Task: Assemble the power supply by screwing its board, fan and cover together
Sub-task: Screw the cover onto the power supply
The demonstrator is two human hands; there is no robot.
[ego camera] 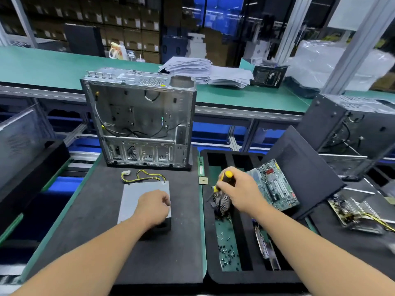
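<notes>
Foam mat carries power supply under curled left hand; right hand grips screwdriver.

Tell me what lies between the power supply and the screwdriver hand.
Head view: bare black mat, then the tray's rim, between the power supply and the right hand.
</notes>
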